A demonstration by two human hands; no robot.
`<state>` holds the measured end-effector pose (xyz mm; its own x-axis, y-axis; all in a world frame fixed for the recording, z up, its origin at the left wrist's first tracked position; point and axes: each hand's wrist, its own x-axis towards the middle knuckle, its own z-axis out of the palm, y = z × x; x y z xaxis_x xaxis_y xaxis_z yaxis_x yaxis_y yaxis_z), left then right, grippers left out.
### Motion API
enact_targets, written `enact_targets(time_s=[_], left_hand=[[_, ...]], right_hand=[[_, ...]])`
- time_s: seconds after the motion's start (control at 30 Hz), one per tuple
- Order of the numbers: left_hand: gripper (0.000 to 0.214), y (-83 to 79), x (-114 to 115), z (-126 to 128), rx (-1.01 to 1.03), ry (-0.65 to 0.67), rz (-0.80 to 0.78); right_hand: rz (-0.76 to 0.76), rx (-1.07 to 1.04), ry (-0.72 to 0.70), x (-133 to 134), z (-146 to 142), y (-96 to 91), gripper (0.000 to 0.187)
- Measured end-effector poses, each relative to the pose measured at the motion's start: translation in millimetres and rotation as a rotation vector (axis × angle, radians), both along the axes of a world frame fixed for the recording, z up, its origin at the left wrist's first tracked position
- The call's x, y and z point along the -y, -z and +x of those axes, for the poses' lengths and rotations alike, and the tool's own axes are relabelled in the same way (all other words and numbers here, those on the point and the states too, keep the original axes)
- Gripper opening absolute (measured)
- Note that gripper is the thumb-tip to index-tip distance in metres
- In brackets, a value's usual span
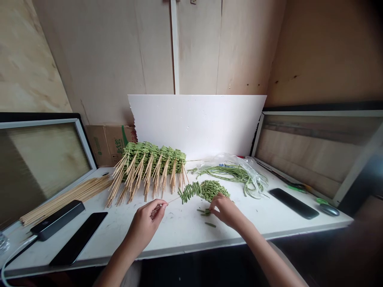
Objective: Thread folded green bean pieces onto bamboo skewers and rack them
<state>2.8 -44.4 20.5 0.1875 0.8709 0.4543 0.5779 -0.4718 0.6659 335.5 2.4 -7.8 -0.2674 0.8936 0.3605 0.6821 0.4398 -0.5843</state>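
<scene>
My left hand [149, 218] pinches the bare end of a bamboo skewer [172, 200]. A row of short green bean pieces [190, 192] is threaded crosswise on its far part. My right hand [225, 209] is lowered to the table at the near edge of a heap of cut bean pieces [213, 188]. Its thumb and fingers are closed at a few loose bean pieces [204, 212] lying there; the fingertips partly hide what they grip. One single bean piece [210, 225] lies nearer the front edge.
Filled bean skewers [152, 161] are stacked at the back left, sticks facing me. Bare skewers [67, 198] lie left, near a black box [58, 220] and a black phone [79, 238]. Whole long beans [230, 172], a plastic bag, another phone [293, 203] and a mouse [329, 209] lie right.
</scene>
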Motion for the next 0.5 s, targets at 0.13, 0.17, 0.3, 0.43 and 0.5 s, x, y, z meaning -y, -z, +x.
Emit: enact_targets(time_s=[0.13,0.17,0.3,0.43,0.5], left_hand=[[0.03,0.7,-0.2,-0.3,0.001,0.005,-0.013],[0.029,0.8,-0.1,-0.2,-0.004,0.006,-0.019],[0.029,1.6,0.3,1.3,-0.026,0.016,-0.041],[0.031,3.6,0.7,3.4,-0.03,0.031,-0.053],[0.032,4.5,1.1,4.3,-0.033,0.042,-0.055]], right_hand=[[-0.012,-0.184,0.003,-0.2,0.8,-11.1,0.012],[-0.045,-0.279,0.007,0.0,0.4,-15.1,0.017],[-0.238,-0.738,-0.012,2.3,-4.2,-28.1,0.034],[-0.395,-1.101,-0.108,4.7,-11.8,-29.6,0.032],[-0.447,-1.176,-0.138,5.9,-15.7,-28.2,0.031]])
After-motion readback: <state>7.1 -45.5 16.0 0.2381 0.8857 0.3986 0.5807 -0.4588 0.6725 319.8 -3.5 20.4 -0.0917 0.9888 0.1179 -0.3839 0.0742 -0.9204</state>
